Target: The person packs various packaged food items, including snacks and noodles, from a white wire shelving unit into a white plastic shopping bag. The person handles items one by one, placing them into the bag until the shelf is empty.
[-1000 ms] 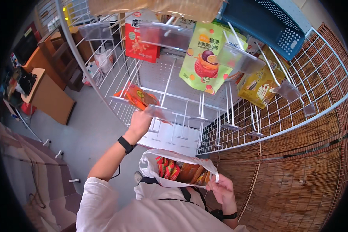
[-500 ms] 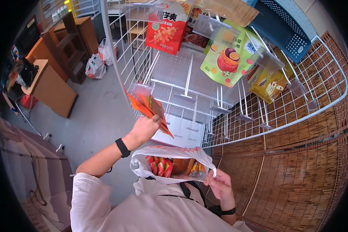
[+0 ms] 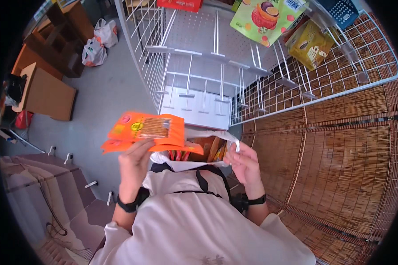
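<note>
My left hand (image 3: 136,160) is closed on a few orange snack packets (image 3: 151,128), the top one with a clear window showing brown strips. They hover over the left side of a white plastic bag (image 3: 188,165) and hide part of its mouth. Pinched in my right hand (image 3: 244,163) is the bag's right edge, which keeps the mouth spread. Inside lie small red packets (image 3: 177,155) and, to the right, brown and yellow packages (image 3: 216,149), partly covered.
Ahead stands a white wire display rack with metal hooks (image 3: 221,95). A green pouch (image 3: 264,20), a yellow pouch (image 3: 311,44) and a red pack (image 3: 180,4) hang there, near a blue basket (image 3: 340,13). Woven blinds (image 3: 331,168) line the right. White bags (image 3: 94,52) sit on the floor.
My left hand has brought the orange packets away from the rack, down and left toward the bag. My right hand still holds the bag's edge, and the view has tilted downward.
</note>
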Motion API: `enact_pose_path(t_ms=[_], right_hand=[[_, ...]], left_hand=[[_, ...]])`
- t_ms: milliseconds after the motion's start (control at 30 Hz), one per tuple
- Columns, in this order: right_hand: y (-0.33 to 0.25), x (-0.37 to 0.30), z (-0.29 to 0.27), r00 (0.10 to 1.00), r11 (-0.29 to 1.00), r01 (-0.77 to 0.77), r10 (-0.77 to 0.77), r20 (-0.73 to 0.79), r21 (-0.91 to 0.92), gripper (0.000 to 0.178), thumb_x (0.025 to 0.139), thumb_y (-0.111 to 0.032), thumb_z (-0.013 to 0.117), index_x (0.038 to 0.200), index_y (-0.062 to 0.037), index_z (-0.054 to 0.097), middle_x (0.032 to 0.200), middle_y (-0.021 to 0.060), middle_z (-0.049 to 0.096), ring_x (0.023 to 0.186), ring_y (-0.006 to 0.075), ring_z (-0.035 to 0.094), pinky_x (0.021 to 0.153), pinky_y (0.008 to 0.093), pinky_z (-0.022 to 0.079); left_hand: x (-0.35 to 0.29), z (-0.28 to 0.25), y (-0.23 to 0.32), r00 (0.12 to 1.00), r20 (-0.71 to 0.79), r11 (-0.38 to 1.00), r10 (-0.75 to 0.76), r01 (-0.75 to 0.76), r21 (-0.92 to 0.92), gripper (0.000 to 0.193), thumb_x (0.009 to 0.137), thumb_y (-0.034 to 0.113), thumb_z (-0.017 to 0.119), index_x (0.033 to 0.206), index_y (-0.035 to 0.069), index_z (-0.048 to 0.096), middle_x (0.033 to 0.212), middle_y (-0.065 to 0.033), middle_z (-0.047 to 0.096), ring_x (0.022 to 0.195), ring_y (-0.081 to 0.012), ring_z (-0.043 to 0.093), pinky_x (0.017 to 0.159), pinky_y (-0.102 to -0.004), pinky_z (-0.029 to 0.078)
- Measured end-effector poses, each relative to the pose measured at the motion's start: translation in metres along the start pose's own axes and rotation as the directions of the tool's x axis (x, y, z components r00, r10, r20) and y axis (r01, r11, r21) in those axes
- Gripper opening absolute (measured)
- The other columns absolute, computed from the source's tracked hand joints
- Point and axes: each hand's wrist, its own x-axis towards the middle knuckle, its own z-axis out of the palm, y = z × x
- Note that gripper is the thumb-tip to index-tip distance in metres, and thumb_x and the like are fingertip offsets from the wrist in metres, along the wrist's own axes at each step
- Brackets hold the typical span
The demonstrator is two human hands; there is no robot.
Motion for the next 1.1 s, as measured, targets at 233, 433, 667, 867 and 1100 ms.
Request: enact_pose_path(t_ms=[233,433,667,867,1100], right_hand=[[0.019,0.014,0.024,0.996,0.998,-0.054,0.056,0.076,-0.02,0.015,0.083,-0.01,0.057,0.095,-0.0012,0.052,0.066,-0.0018,0.04,0.062,0.0093,0.038,0.066,0.0275,0.036],[0.025,0.011,0.056,0.973,0.995,-0.097,0.102,0.205,-0.038,0.018,0.081,-0.008,0.058,0.095,-0.0012,0.051,0.069,0.0003,0.044,0.067,0.0116,0.041,0.068,0.0283,0.036],[0.022,-0.01,0.091,0.937,0.993,-0.047,0.081,0.339,-0.106,0.024,0.077,-0.012,0.06,0.095,-0.0005,0.05,0.071,0.0009,0.042,0.068,0.0127,0.04,0.069,0.0293,0.035],[0.031,-0.007,0.108,0.934,0.997,-0.071,0.077,0.348,-0.03,0.025,0.073,-0.014,0.06,0.091,-0.0036,0.047,0.066,-0.0034,0.029,0.061,0.0103,0.03,0.066,0.0284,0.031],[0.033,0.002,0.1,0.923,0.992,-0.083,0.042,0.382,0.091,0.023,0.077,-0.013,0.057,0.095,-0.0042,0.046,0.068,-0.0041,0.029,0.062,0.009,0.03,0.068,0.0277,0.031]], left_hand=[[-0.039,-0.062,-0.031,0.931,0.137,0.799,-0.338,0.361,-0.481,0.017,0.078,-0.008,0.057,0.092,-0.009,0.067,0.097,-0.0175,0.067,0.084,-0.0235,0.067,0.071,-0.0306,0.057],[-0.039,0.001,-0.084,0.826,0.307,0.378,-0.472,0.504,-0.777,0.016,0.084,-0.005,0.056,0.096,-0.014,0.062,0.097,-0.0205,0.065,0.079,-0.028,0.068,0.071,-0.0335,0.059],[-0.042,0.039,-0.131,0.806,0.45,0.371,-0.385,0.582,-0.724,0.013,0.084,-0.002,0.06,0.092,-0.01,0.066,0.086,-0.0147,0.069,0.076,-0.0206,0.069,0.07,-0.0282,0.058],[-0.05,0.019,-0.093,0.722,0.664,0.611,-0.195,0.619,-0.494,0.013,0.082,0.001,0.065,0.091,-0.007,0.068,0.081,-0.011,0.069,0.065,-0.0129,0.067,0.058,-0.0228,0.054],[-0.068,-0.007,-0.056,0.732,0.64,0.652,-0.234,0.606,-0.455,0.013,0.084,0.006,0.066,0.089,-0.006,0.069,0.076,-0.0073,0.069,0.061,-0.0107,0.066,0.055,-0.0219,0.054]])
